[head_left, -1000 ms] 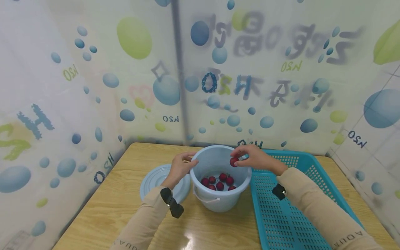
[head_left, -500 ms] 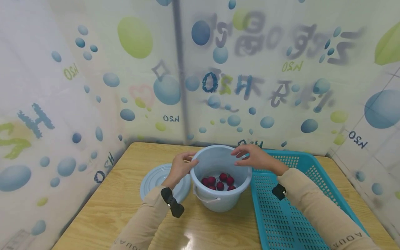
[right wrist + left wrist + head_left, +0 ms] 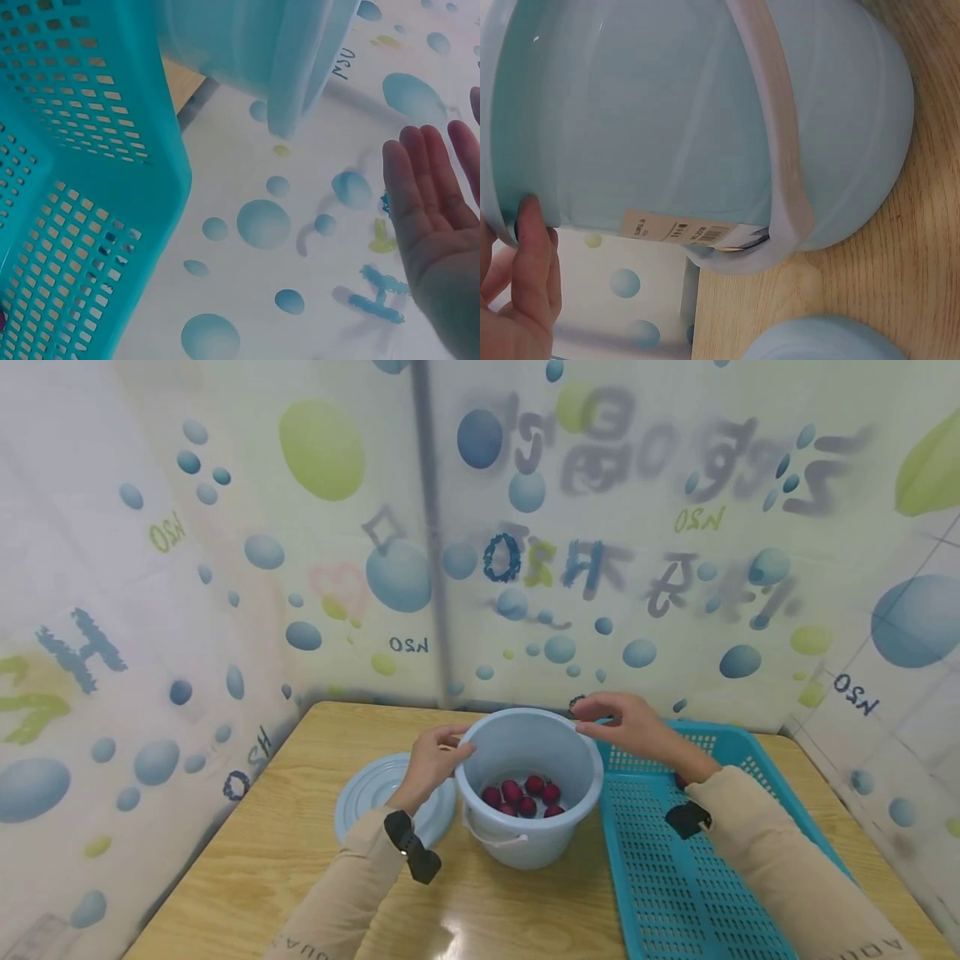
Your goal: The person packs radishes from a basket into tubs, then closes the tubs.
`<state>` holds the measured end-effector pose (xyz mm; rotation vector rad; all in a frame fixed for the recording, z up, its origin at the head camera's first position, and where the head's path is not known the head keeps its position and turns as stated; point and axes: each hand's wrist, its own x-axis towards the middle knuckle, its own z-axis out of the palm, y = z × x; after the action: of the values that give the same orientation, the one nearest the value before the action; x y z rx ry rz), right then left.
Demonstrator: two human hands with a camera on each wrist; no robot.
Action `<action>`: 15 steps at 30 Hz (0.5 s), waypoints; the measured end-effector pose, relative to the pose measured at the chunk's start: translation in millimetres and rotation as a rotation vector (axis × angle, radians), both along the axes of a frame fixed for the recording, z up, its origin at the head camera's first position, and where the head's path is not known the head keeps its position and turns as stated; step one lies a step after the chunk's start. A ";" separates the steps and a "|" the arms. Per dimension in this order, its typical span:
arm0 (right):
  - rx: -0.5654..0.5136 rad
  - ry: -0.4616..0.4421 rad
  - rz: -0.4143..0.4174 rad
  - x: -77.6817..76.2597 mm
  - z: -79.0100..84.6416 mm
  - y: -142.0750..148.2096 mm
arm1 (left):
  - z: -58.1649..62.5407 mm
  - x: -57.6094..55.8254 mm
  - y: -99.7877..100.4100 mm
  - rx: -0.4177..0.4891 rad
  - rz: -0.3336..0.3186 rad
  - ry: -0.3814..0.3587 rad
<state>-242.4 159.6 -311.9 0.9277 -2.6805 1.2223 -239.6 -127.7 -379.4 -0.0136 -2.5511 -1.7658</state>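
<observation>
A pale blue bucket stands upright on the table, with several small round dark red fruits at its bottom. My left hand pinches the bucket's left rim, thumb over the edge and fingers against the outside, as the left wrist view shows up close. Past the right rim, my right hand is in the air with fingers extended and holding nothing. The right wrist view shows its palm bare. One more red fruit lies in the teal basket, partly hidden by the right wrist.
The basket, with perforated walls, stands right beside the bucket. A round pale blue lid lies on the wooden table at left, partly under my left forearm. A patterned wall sheet rises behind the table. The bucket's handle hangs down its side.
My right hand held a red fruit over the bucket, then let it drop inside. It has since moved right and up, over the rim toward the basket. The left hand stays on the rim.
</observation>
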 end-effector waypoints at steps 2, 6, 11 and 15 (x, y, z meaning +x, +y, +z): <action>-0.010 0.010 -0.008 0.7 -0.2 3.9 | 0.2 0.2 0.1 0.002 0.001 -0.002; -0.031 0.025 -0.008 0.8 -1.4 13.4 | 0.5 0.6 0.5 0.001 0.001 -0.010; -0.026 0.042 -0.050 1.9 -3.1 31.5 | 0.3 1.2 0.6 0.001 -0.001 -0.001; 0.012 0.055 -0.128 3.6 -6.7 50.4 | 0.5 1.6 0.7 0.005 -0.001 0.001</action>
<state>-238.9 210.0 -318.7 0.7651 -2.6611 1.1384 -238.1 -127.1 -378.9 -0.0156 -2.5464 -1.7714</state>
